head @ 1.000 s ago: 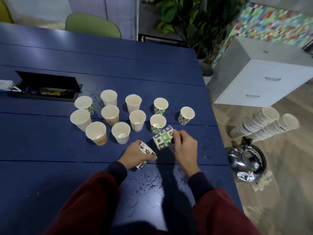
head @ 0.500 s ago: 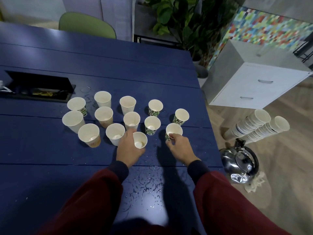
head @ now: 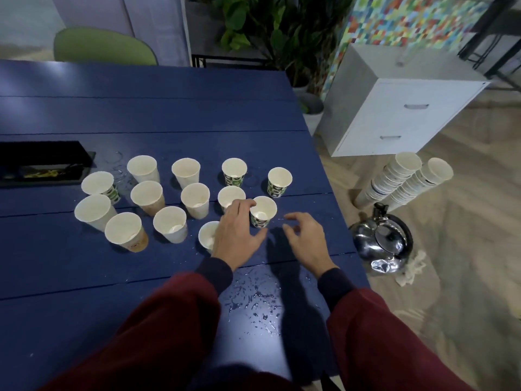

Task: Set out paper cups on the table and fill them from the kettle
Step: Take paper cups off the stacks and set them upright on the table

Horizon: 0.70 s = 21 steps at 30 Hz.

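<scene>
Left grip [head: 236, 235] splayed, empty, just left of patterned cup [head: 263, 213]. Right grip [head: 307, 238] loose, empty, near the cup's right side.

No writing was legible anywhere; the round mark on the brown paper cup [head: 127, 234] was too blurred to read.

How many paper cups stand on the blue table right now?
13 cups: four along the back row, five in the middle, four nearest the person. The left hand partly covers two of them.
</scene>
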### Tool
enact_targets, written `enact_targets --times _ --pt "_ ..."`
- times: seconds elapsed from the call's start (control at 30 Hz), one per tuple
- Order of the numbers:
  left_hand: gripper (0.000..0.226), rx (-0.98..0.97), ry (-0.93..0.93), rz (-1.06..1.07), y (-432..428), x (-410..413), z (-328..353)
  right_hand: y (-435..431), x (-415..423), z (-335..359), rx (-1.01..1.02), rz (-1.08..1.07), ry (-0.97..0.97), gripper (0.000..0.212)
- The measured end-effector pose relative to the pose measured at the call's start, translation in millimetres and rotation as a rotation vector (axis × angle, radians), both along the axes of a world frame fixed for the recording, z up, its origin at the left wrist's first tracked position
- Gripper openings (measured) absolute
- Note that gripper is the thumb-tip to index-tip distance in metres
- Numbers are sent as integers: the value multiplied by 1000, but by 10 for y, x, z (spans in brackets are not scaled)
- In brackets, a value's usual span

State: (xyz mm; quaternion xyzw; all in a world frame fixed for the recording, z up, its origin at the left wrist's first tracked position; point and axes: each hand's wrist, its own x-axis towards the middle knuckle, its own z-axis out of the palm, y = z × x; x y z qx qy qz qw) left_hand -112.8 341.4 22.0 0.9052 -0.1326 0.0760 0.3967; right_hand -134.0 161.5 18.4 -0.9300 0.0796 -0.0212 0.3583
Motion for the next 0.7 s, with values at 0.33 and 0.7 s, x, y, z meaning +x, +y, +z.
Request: enact_targets --times 0.33,0.7 --pt "47 -58 80 -150 -1234 97 113 -1201 -166 98 132 -242 -72 15" --pt "46 -63 293 -108 -2866 610 65 -2916 180 124 173 -372 -60 16"
